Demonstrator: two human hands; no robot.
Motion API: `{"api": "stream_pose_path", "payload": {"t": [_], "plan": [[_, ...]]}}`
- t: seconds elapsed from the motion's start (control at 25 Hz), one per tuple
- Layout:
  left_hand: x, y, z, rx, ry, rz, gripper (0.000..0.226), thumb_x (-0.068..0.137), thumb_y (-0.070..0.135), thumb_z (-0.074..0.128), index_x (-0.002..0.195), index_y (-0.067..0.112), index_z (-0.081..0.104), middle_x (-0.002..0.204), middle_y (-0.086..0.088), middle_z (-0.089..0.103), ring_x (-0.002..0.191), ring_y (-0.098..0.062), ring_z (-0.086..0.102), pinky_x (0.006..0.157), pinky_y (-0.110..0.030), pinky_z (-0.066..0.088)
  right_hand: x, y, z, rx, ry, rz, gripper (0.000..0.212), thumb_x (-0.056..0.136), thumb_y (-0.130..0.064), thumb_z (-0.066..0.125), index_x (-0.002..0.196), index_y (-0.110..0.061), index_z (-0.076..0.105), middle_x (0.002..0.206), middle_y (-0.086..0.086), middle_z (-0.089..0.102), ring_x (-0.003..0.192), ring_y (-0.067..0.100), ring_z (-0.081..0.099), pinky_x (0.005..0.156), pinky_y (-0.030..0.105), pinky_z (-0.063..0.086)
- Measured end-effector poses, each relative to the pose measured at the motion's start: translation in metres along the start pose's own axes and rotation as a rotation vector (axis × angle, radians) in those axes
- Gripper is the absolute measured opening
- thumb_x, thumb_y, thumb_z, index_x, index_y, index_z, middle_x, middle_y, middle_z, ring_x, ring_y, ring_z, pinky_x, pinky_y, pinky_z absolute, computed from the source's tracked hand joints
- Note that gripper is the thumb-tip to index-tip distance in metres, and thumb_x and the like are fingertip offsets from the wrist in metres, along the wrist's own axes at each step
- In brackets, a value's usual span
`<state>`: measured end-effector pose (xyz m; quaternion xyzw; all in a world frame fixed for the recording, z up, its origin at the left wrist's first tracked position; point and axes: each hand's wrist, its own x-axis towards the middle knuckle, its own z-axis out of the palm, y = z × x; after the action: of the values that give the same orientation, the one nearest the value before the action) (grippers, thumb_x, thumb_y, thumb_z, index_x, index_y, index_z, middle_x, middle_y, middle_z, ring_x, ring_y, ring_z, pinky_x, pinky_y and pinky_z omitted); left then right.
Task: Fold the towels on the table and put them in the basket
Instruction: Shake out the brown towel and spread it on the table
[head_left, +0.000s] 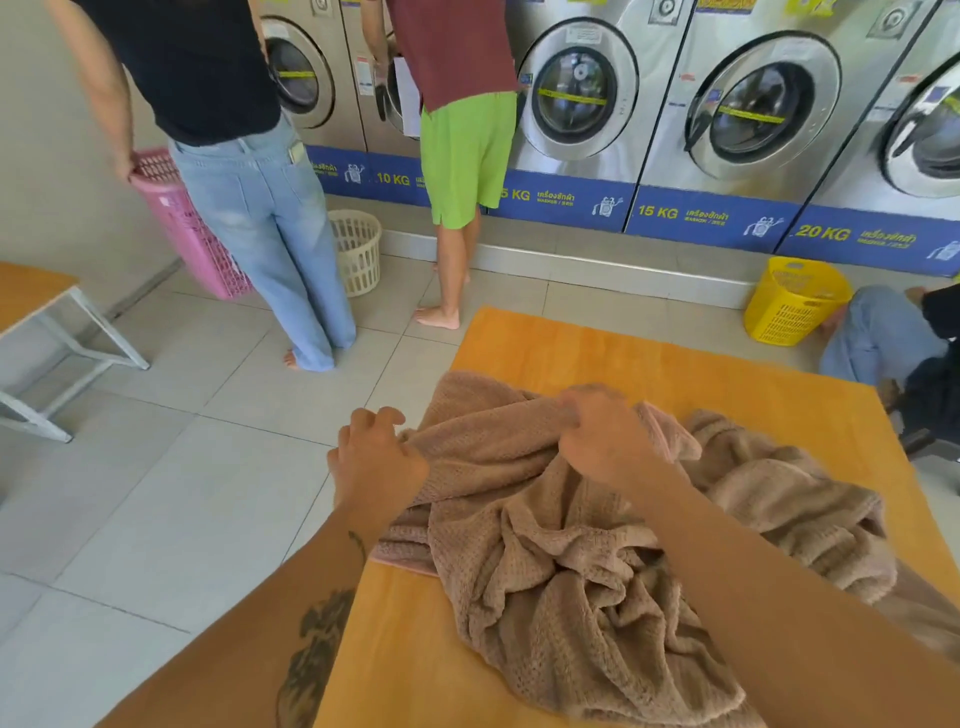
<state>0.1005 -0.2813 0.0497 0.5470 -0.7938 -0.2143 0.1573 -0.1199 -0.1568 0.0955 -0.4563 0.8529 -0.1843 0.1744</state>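
1. Right now my left hand (376, 457) is closed on a bunched edge of the tan towel (561, 551), at the left edge of the orange table (623, 348), fingers curled around the fabric
2. My right hand (602, 436) pinches the same towel farther right, knuckles up, fingertips buried in a fold, so both hands hold 1 stretch of cloth between them
3. That towel lies crumpled across the middle of the table, unfolded, with loose heaps toward me and a second mound of the same tan cloth (789, 499) to the right; I cannot tell whether it is 1 towel or 2
4. On the tiled floor beyond the table stand a yellow basket (792, 301) to the right and a cream basket (358, 249) by the washing machines (576, 98)
5. A person in jeans (260, 223) holds a pink basket (182, 218) at the left, and a person in green shorts (465, 156) stands barefoot at a washer
6. Another orange table (26, 291) shows at the far left
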Motion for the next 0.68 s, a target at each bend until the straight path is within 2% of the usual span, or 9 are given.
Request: {"api": "stream_pose_path", "payload": {"t": [0.12, 0.2, 0.28, 0.36, 0.44, 0.48, 0.56, 0.6, 0.68], "plan": [[0.014, 0.013, -0.003, 0.010, -0.087, 0.093, 0.027, 0.087, 0.017, 0.057, 0.111, 0.029, 0.063, 0.113, 0.000, 0.054, 0.103, -0.024, 0.054, 0.093, -0.047, 0.045, 0.029, 0.002, 0.006, -0.304, -0.163, 0.046, 0.064, 0.087, -0.022, 0.054, 0.147, -0.018, 0.032, 0.141, 0.010, 0.049, 0.135, 0.035, 0.038, 0.112, 0.059, 0.023], [0.029, 0.017, -0.006, -0.018, -0.195, 0.082, 0.026, 0.088, 0.017, 0.054, 0.109, 0.031, 0.062, 0.112, 0.002, 0.054, 0.102, -0.022, 0.056, 0.095, -0.047, 0.047, 0.025, -0.006, 0.019, -0.412, -0.328, 0.049, 0.049, 0.086, -0.026, 0.052, 0.134, -0.017, 0.045, 0.115, 0.009, 0.063, 0.116, 0.037, 0.051, 0.111, 0.068, 0.015], [0.038, 0.020, -0.004, -0.072, -0.262, 0.077, 0.028, 0.091, 0.015, 0.051, 0.111, 0.029, 0.064, 0.115, 0.001, 0.056, 0.103, -0.022, 0.058, 0.094, -0.046, 0.050, 0.011, -0.015, 0.039, -0.444, -0.329, -0.085, 0.013, 0.085, -0.022, 0.050, 0.091, -0.018, 0.060, 0.082, 0.003, 0.062, 0.087, 0.031, 0.054, 0.105, 0.063, 0.024], [0.049, 0.021, 0.007, -0.112, -0.286, 0.080, 0.029, 0.095, 0.015, 0.048, 0.115, 0.027, 0.065, 0.119, 0.002, 0.058, 0.105, -0.021, 0.060, 0.093, -0.043, 0.052, -0.005, -0.027, 0.051, -0.383, -0.391, -0.184, 0.017, 0.083, -0.016, 0.048, 0.067, -0.019, 0.053, 0.067, 0.001, 0.054, 0.070, 0.029, 0.050, 0.087, 0.049, 0.038], [0.062, 0.020, 0.024, -0.111, -0.315, 0.114, 0.028, 0.098, 0.018, 0.046, 0.116, 0.028, 0.065, 0.121, 0.005, 0.059, 0.105, -0.019, 0.061, 0.093, -0.041, 0.053, -0.014, -0.037, 0.056, -0.198, -0.624, -0.187, 0.024, 0.083, -0.011, 0.047, 0.059, -0.013, 0.051, 0.061, 0.008, 0.050, 0.062, 0.033, 0.047, 0.064, 0.041, 0.045], [0.070, 0.019, 0.033, -0.106, -0.344, 0.147, 0.028, 0.099, 0.019, 0.046, 0.117, 0.028, 0.064, 0.123, 0.005, 0.058, 0.105, -0.019, 0.060, 0.093, -0.040, 0.052, -0.014, -0.041, 0.054, -0.127, -0.741, -0.143, 0.023, 0.085, -0.011, 0.048, 0.065, -0.010, 0.061, 0.067, 0.014, 0.059, 0.067, 0.039, 0.053, 0.063, 0.043, 0.050], [0.083, 0.019, 0.049, -0.093, -0.392, 0.240, 0.030, 0.100, 0.022, 0.043, 0.124, 0.027, 0.060, 0.132, 0.004, 0.054, 0.113, -0.019, 0.056, 0.098, -0.040, 0.048, -0.008, -0.047, 0.044, -0.065, -0.864, -0.033, 0.025, 0.092, -0.010, 0.050, 0.106, -0.010, 0.071, 0.101, 0.012, 0.071, 0.096, 0.034, 0.065, 0.083, 0.041, 0.054], [0.092, 0.020, 0.058, -0.065, -0.409, 0.295, 0.034, 0.099, 0.022, 0.043, 0.130, 0.026, 0.056, 0.138, 0.002, 0.048, 0.121, -0.021, 0.051, 0.102, -0.041, 0.045, -0.002, -0.048, 0.040, 0.018, -0.844, 0.051, 0.028, 0.096, -0.007, 0.049, 0.117, -0.012, 0.066, 0.105, 0.004, 0.069, 0.100, 0.026, 0.065, 0.089, 0.038, 0.052], [0.107, 0.018, 0.069, 0.080, -0.462, 0.397, 0.049, 0.095, 0.022, 0.046, 0.143, 0.029, 0.042, 0.153, -0.001, 0.029, 0.141, -0.026, 0.028, 0.113, -0.048, 0.032, 0.014, -0.050, 0.038, 0.218, -0.605, 0.206, 0.031, 0.096, -0.005, 0.046, 0.119, -0.019, 0.060, 0.098, -0.005, 0.060, 0.092, 0.021, 0.060, 0.089, 0.042, 0.052]]}}
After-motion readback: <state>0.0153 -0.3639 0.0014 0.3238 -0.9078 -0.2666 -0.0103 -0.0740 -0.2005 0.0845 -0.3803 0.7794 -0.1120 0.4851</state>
